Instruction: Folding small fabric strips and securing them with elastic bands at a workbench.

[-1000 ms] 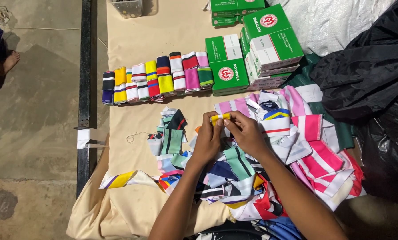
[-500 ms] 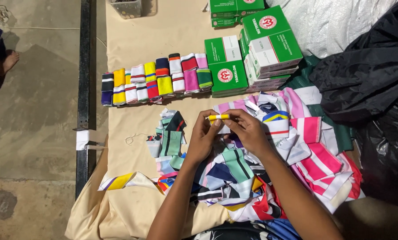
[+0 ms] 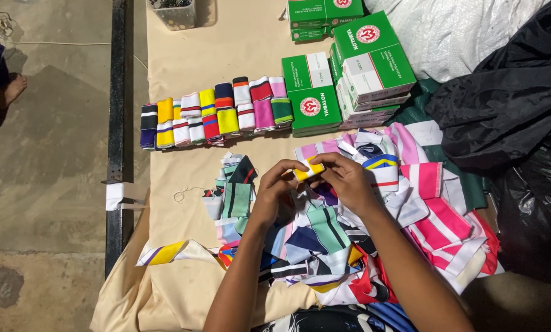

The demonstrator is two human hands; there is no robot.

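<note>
My left hand (image 3: 277, 188) and my right hand (image 3: 347, 178) together pinch a small folded yellow-and-white striped fabric piece (image 3: 308, 171) above a heap of loose striped fabric pieces (image 3: 349, 240) in many colours. A smaller stack of folded pieces (image 3: 233, 192) lies just left of my left hand. Farther away, a neat row of folded striped pieces (image 3: 217, 114) runs across the beige cloth (image 3: 226, 55).
Green and white cardboard boxes (image 3: 343, 67) are stacked at the far right of the row. Black plastic bags (image 3: 509, 104) and a white sack (image 3: 466, 31) lie to the right. A clear container (image 3: 174, 12) stands at the top. A person's bare foot (image 3: 11, 89) rests on the concrete floor, left.
My hands have shifted slightly toward me while working the yellow-and-white piece; it now looks folded smaller between my fingertips. Nothing else has moved.
</note>
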